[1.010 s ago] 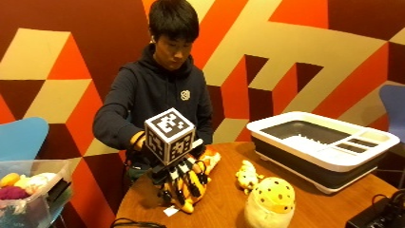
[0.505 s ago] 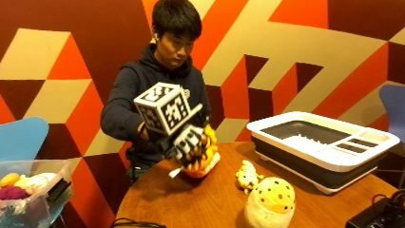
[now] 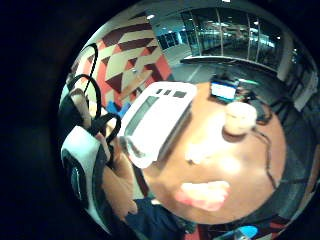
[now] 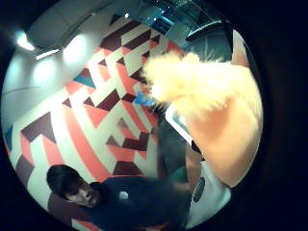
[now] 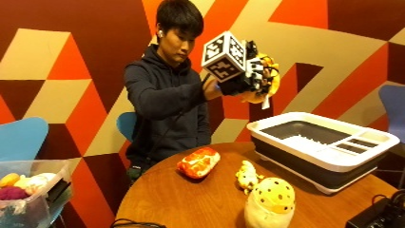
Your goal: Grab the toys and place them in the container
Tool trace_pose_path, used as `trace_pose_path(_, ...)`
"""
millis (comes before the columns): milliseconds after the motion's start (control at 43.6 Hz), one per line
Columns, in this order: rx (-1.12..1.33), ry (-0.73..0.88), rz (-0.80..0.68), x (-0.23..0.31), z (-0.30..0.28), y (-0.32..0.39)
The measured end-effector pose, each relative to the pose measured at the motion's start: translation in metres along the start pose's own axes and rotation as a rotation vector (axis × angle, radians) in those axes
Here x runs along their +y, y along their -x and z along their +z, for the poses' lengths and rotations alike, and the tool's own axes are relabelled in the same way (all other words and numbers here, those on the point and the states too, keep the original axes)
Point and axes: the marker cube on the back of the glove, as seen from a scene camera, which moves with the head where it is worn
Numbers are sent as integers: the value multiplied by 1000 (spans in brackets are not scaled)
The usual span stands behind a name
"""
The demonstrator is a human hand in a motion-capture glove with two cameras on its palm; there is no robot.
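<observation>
A: One yellow plush toy is in the gloved right hand, fingers curled round it, held up in the air well above the desk. It sits higher than the container and a bit to the person's side of it.

B: Palm views agree?

A: Thumb-side view is mostly filled with yellow-orange fuzz, so the toy is right against the palm. Little-finger-side view looks down on the desk with the container below the hand.

B: Container state?

A: White rim, dark grey walls, sits on the far right part of the desk. Can't tell what's inside beyond a pale patch on its floor.

B: Other toys?

A: Three on the desk. Orange-and-white plush lying near the person's edge. Small yellow plush between that one and the container, close to the container's front corner. Round yellow spotted plush upright at the near edge, just in front of the small one.

B: Other hand?

A: Not visible, hidden behind the raised arm.

B: Anything off the desk?

A: Clear bin to the left with coloured soft items in it. Black device with a cable at the right near edge of the desk.
</observation>
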Motion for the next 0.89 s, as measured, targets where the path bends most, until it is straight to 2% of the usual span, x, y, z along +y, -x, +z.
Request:
trace_pose_path(138, -37, 3, -18, -8, 78, 36)
trace_pose_path(275, -80, 216, 35, -24, 110, 22)
trace_pose_path(390, 13, 288, 12, -21, 95, 4)
trace_pose_path(528, 137, 420, -23, 11, 53, -11)
trace_pose_path(688, 421, 632, -13, 89, 10, -50)
trace_pose_path(826, 605, 802, 14, 149, -11, -113)
trace_pose_path(895, 626, 823, 107, 170, -7, -147)
